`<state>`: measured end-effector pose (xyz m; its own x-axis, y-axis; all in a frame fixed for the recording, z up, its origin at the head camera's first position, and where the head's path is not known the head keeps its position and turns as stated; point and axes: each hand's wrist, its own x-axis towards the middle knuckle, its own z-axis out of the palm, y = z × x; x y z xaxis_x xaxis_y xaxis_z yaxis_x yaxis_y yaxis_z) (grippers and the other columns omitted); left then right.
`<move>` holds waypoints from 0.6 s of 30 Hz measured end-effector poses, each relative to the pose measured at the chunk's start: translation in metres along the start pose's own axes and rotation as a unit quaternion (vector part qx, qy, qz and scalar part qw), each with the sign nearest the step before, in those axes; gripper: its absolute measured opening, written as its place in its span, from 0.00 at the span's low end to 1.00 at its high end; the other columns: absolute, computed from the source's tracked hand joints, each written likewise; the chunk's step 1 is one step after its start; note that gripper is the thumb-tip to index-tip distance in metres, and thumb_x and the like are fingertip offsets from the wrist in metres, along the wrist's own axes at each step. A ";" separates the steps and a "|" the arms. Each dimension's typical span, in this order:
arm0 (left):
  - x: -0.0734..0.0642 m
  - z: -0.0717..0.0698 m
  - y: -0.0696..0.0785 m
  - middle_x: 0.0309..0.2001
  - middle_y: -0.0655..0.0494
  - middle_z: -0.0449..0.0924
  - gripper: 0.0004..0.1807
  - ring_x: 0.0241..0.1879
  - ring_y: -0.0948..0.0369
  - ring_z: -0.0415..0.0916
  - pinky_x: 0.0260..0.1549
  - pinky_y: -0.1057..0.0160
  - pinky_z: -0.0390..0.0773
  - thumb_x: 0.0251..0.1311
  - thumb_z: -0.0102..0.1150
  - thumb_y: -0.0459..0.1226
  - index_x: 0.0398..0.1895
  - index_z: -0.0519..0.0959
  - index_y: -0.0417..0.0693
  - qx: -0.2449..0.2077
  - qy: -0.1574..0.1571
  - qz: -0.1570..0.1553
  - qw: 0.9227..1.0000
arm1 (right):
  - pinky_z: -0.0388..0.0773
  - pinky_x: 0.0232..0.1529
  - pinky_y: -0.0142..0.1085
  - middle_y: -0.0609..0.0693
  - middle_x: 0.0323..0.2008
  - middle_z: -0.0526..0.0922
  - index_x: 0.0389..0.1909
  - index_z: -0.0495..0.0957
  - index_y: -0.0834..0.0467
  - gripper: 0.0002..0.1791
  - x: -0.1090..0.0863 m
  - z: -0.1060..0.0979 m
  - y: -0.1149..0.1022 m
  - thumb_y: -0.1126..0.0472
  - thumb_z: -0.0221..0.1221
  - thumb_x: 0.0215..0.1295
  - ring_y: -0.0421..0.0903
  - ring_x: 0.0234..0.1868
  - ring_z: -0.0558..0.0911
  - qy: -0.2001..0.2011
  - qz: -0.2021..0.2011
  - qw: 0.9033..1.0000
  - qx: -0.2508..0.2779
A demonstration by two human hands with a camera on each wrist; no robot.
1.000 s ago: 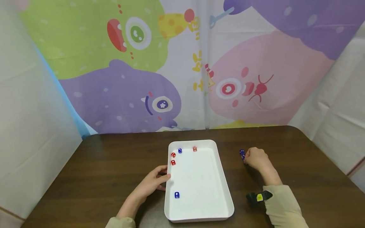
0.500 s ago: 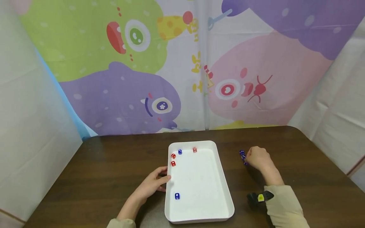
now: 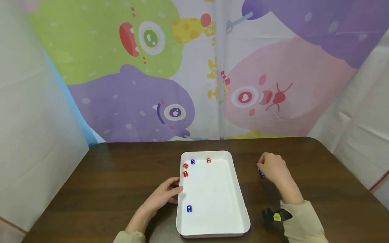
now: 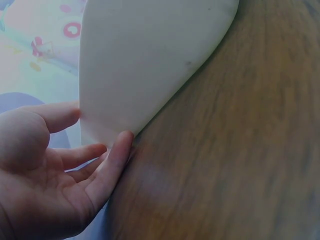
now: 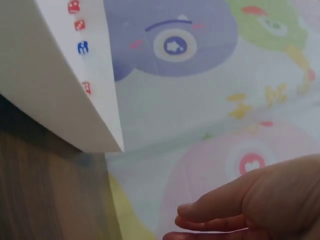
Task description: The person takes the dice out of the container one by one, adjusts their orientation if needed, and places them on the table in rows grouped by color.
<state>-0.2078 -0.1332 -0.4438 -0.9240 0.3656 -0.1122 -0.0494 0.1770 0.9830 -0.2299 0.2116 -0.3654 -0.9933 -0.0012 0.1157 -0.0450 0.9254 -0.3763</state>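
A white tray [image 3: 212,202] lies lengthwise on the table. My left hand [image 3: 164,194] grips its left side, thumb on the rim and other fingers against the outer wall, as the left wrist view shows. To the tray's right, blue dice [image 3: 261,174] form a short row on the table. My right hand [image 3: 273,168] is over the row's far end, its thumb and fingers pinching the far blue die [image 3: 257,163], mostly hidden behind them. In the right wrist view the right hand [image 5: 250,202] shows thumb and fingertips close together, with no dice visible beside them.
Inside the tray sit red dice [image 3: 185,174] near the far left corner, a blue die [image 3: 192,162] at the far end and another blue die [image 3: 189,208] near the front left. A dark wrist strap [image 3: 276,216] is by the right sleeve. A cartoon curtain [image 3: 146,101] hangs behind the table.
My right hand has shifted slightly away from me along the row, from the nearer blue dice to the far one, uncovering the nearer ones. The left hand stays on the tray.
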 end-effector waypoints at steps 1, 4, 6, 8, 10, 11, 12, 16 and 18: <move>-0.001 0.000 0.002 0.49 0.40 0.61 0.27 0.40 0.54 0.69 0.31 0.58 0.76 0.57 0.48 0.39 0.57 0.57 0.34 -0.001 0.000 -0.001 1.000 | 0.69 0.23 0.41 0.51 0.20 0.74 0.22 0.72 0.60 0.05 0.000 0.000 -0.003 0.63 0.51 0.52 0.47 0.21 0.72 0.000 -0.006 1.000 0.002; -0.005 0.001 0.010 0.49 0.38 0.61 0.27 0.40 0.53 0.69 0.31 0.57 0.76 0.57 0.48 0.38 0.57 0.56 0.32 -0.005 0.000 0.001 1.000 | 0.69 0.23 0.40 0.50 0.20 0.74 0.23 0.73 0.61 0.05 0.000 0.001 -0.011 0.64 0.50 0.52 0.46 0.21 0.72 -0.002 -0.028 1.000 0.008; -0.009 0.003 0.017 0.49 0.36 0.60 0.28 0.41 0.52 0.68 0.31 0.57 0.76 0.57 0.48 0.38 0.56 0.56 0.30 -0.003 -0.001 0.001 1.000 | 0.69 0.24 0.40 0.50 0.21 0.74 0.24 0.74 0.61 0.05 0.001 0.000 -0.017 0.65 0.51 0.52 0.46 0.22 0.71 0.000 -0.053 0.999 0.012; -0.011 0.005 0.022 0.48 0.36 0.60 0.28 0.41 0.51 0.68 0.31 0.58 0.76 0.57 0.49 0.38 0.56 0.56 0.30 0.000 -0.001 0.002 1.000 | 0.69 0.25 0.39 0.50 0.22 0.75 0.25 0.74 0.61 0.04 0.001 0.000 -0.024 0.65 0.51 0.51 0.45 0.23 0.71 0.001 -0.077 0.997 0.017; -0.010 0.004 0.021 0.48 0.37 0.61 0.28 0.40 0.52 0.68 0.30 0.58 0.76 0.57 0.49 0.38 0.56 0.56 0.30 0.000 0.001 0.003 1.000 | 0.68 0.24 0.37 0.49 0.21 0.74 0.25 0.75 0.61 0.04 0.002 -0.001 -0.034 0.65 0.51 0.51 0.44 0.22 0.69 -0.001 -0.096 0.995 0.021; -0.009 0.004 0.017 0.48 0.38 0.61 0.28 0.40 0.53 0.68 0.30 0.58 0.76 0.57 0.49 0.38 0.56 0.56 0.31 0.000 0.001 0.003 1.000 | 0.67 0.22 0.36 0.48 0.21 0.73 0.26 0.75 0.60 0.05 0.001 -0.001 -0.039 0.65 0.51 0.52 0.44 0.21 0.69 -0.008 -0.100 0.995 0.025; -0.007 0.003 0.013 0.48 0.38 0.61 0.27 0.40 0.53 0.69 0.30 0.58 0.76 0.57 0.48 0.38 0.56 0.57 0.31 0.001 0.002 0.004 1.000 | 0.67 0.22 0.35 0.48 0.21 0.73 0.26 0.76 0.60 0.05 0.001 0.000 -0.045 0.65 0.52 0.52 0.43 0.21 0.69 -0.012 -0.107 0.994 0.024; -0.002 0.000 0.003 0.48 0.39 0.61 0.27 0.39 0.55 0.69 0.30 0.58 0.76 0.57 0.48 0.39 0.56 0.56 0.32 -0.001 0.001 0.007 1.000 | 0.68 0.22 0.33 0.47 0.22 0.74 0.27 0.76 0.57 0.04 0.000 0.004 -0.066 0.64 0.53 0.53 0.42 0.22 0.68 -0.035 -0.129 0.991 0.022; -0.004 0.001 0.009 0.48 0.39 0.61 0.27 0.40 0.54 0.69 0.30 0.57 0.76 0.58 0.48 0.38 0.56 0.56 0.31 0.000 0.000 0.004 1.000 | 0.70 0.25 0.32 0.46 0.24 0.76 0.28 0.77 0.56 0.03 0.000 0.007 -0.076 0.63 0.55 0.54 0.42 0.23 0.70 -0.057 -0.147 0.987 0.028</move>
<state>-0.2037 -0.1321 -0.4346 -0.9246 0.3666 -0.1040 -0.0417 0.1741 0.9838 -0.2271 0.1388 -0.3432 -0.9417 -0.3128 0.1237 -0.3360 0.8566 -0.3917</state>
